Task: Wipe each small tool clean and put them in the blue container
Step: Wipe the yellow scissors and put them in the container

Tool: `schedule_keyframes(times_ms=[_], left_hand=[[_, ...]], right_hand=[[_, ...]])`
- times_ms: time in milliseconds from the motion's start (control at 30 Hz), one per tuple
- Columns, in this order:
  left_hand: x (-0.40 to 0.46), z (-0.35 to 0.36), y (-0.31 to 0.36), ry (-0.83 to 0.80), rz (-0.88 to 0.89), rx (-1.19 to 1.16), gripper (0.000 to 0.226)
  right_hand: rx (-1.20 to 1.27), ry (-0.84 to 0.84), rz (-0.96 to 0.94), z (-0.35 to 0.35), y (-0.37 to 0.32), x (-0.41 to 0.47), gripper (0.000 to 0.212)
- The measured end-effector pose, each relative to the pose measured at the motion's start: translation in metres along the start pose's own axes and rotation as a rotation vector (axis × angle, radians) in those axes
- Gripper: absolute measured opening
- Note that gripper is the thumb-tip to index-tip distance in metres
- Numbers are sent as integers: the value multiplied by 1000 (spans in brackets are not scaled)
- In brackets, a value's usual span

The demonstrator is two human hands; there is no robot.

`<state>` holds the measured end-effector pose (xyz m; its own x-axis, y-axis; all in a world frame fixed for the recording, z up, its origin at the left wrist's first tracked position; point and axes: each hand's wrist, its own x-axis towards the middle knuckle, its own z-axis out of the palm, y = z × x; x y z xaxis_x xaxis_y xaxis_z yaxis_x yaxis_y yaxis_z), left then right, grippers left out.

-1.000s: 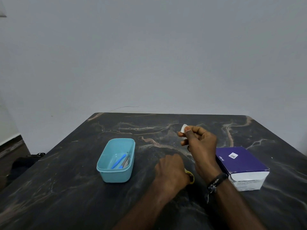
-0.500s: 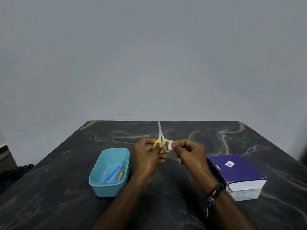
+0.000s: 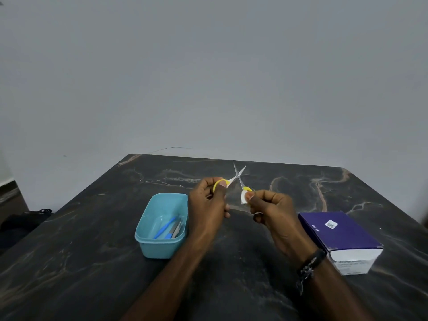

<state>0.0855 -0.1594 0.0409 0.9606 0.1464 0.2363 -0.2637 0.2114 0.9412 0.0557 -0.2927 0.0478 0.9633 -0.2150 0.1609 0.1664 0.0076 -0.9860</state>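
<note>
Scissors (image 3: 238, 179) held open above tabletop (image 3: 92, 262), one yellow loop per hand.
Left hand (image 3: 208, 205) fingers grip one; right hand (image 3: 271, 209) pinches other plus white wipe (image 3: 243, 197), probably cotton. Blue container (image 3: 159, 246) left, purple box (image 3: 342, 237) right.

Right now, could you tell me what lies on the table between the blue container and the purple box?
In the head view, only bare dark table lies between the blue container and the purple box; both forearms cross above it, holding the scissors.

Your forearms are bare, no sleeves in view. Your right wrist carries a black braided wristband (image 3: 311, 262) with a thin loose strand hanging off it.
</note>
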Motion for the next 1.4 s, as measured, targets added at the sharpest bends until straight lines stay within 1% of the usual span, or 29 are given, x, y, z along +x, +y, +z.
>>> schedule_keyframes(times_ms=[100, 267, 333, 400, 533, 667, 733, 800, 867, 967, 1133, 1267, 1400], left_hand=[[2, -5, 5, 27, -12, -94, 6], [-2, -4, 6, 37, -41, -185, 12], [-1, -4, 6, 65, -44, -241, 10], [-2, -2, 9, 75, -45, -308, 5], [-5, -2, 13, 52, -63, -349, 8], [-5, -5, 15, 43, -43, -345, 18], [-3, -7, 14, 49, -25, -329, 18], [-1, -9, 12, 31, -12, -309, 19], [-1, -9, 10, -13, -14, -282, 21], [-3, -6, 8, -96, -48, -246, 24], [-11, -3, 5, -196, -78, -148, 17], [-15, -3, 6, -232, -71, -130, 16], [-16, -2, 5, -235, -61, -129, 16]], right_hand=[[13, -22, -14, -3, -1, 0, 17], [7, -136, -55, -1, 0, -3, 19], [2, -195, -69, -1, 0, -3, 22], [-24, -244, -75, -2, 0, -4, 16], [-88, -303, -93, -1, 3, -4, 11], [-127, -341, -90, -4, -1, -5, 10], [-78, -280, -99, -5, -4, -5, 10], [11, -126, -111, -6, -5, -2, 14], [35, 38, -119, -8, -5, 1, 15], [27, 157, -114, -9, -4, 3, 14], [23, 192, -101, -6, -5, 2, 16], [-3, 176, -94, -6, -5, 1, 16], [-27, 136, -98, -5, -4, 0, 17]])
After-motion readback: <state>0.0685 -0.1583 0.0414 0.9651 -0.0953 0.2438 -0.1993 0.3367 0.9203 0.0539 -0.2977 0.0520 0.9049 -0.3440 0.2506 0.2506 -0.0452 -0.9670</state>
